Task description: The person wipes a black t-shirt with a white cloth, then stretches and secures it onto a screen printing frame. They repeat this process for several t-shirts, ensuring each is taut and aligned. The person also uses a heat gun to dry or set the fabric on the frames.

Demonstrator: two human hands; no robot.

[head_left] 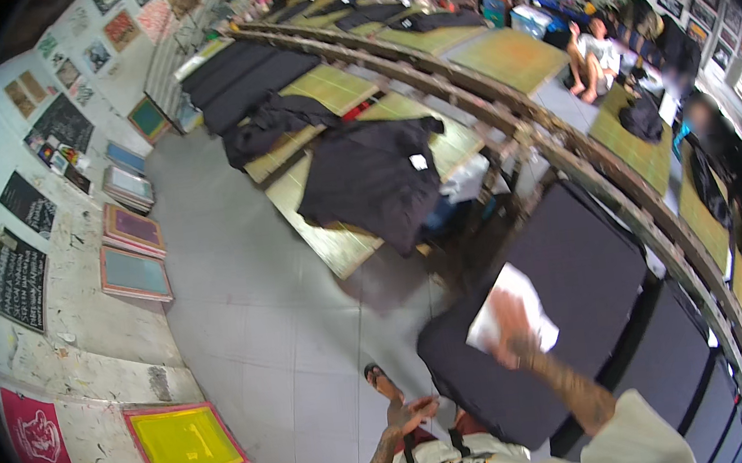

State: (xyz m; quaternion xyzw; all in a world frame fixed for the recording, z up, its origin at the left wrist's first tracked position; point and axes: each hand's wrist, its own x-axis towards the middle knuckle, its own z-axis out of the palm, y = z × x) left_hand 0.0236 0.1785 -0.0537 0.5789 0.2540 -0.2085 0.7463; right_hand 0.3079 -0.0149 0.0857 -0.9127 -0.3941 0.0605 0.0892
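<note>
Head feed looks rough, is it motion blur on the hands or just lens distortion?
Head view: the right hand on the white paper sheet is motion-smeared; the left hand is sharper. The long wooden rail bows from the fisheye, and the corners go black.

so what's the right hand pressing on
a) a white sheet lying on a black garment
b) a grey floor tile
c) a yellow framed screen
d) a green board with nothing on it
a: the right hand lies on a white sheet spread on the black garment on the near board, while the left hand hangs free above the floor.
</note>
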